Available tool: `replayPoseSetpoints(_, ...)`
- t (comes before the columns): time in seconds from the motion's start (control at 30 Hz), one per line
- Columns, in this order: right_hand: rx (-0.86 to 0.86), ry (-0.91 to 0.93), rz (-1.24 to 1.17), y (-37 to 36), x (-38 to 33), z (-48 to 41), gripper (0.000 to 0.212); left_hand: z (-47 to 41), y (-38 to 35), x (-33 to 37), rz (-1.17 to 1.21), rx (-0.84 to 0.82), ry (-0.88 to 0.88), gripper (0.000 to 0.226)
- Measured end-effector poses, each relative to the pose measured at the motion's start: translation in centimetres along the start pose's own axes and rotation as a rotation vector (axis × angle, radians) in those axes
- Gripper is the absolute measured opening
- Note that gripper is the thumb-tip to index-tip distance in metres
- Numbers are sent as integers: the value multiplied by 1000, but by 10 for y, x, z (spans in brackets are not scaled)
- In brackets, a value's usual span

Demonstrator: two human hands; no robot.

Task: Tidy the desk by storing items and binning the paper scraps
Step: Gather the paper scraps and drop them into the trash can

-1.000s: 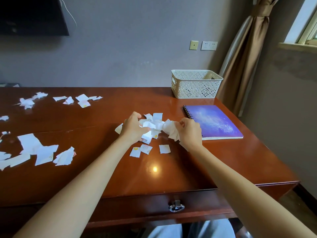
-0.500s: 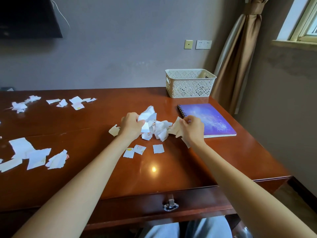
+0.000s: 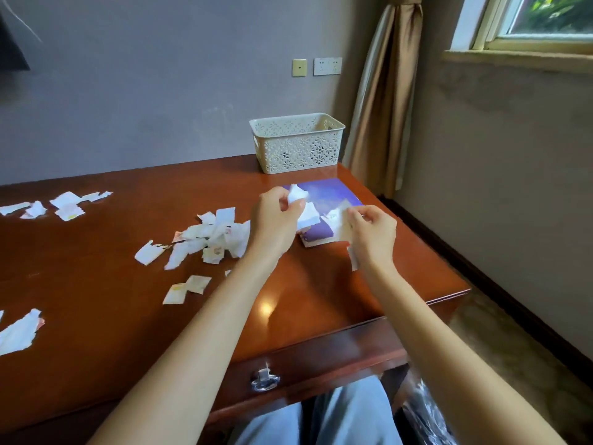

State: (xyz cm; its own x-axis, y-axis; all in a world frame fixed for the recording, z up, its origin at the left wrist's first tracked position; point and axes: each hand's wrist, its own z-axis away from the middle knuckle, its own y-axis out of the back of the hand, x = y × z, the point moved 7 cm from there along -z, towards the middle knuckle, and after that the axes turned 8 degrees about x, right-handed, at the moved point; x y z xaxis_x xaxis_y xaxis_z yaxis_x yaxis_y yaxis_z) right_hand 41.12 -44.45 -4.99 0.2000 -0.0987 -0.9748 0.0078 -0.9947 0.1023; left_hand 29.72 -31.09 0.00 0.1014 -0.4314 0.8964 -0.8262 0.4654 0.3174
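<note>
My left hand (image 3: 276,220) and my right hand (image 3: 372,232) are both lifted above the desk, each closed on a bunch of white paper scraps (image 3: 305,210). They hover over the purple spiral notebook (image 3: 324,191), which they partly hide. A loose pile of torn scraps (image 3: 208,239) lies on the brown desk (image 3: 96,284) just left of my left hand. More scraps lie in front of it (image 3: 187,289), at the far left (image 3: 65,203) and at the near left edge (image 3: 19,332).
A white perforated basket (image 3: 296,144) stands at the desk's back right corner, beyond the notebook. A drawer with a ring handle (image 3: 264,379) is below the front edge. A black plastic bag (image 3: 426,415) sits by my right knee. Curtain and wall close off the right.
Both hands have lifted a bunch of scraps off the pile and carried it right, over the notebook. The view has turned right, so the desk's left side is cut off.
</note>
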Motion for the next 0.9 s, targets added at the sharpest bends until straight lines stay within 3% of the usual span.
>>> replayPoseSetpoints(0.2, 311, -74, -38, 131, 33, -22, 16, 56, -116, 42, 143, -141, -64, 13)
replayPoseSetpoints(0.43, 588, -270, -72, 272, 113, -26, 17, 156, -255, 67, 212, -494, -65, 31)
replayPoseSetpoints(0.63, 701, -551, -36, 329, 216, -11, 30, 214, -350, 1, 27, -730, 147, 31)
replayPoseSetpoints(0.9, 767, -1068, -25, 333, 354, 10, 35, 253, -432, -102, -331, -890, 410, 39)
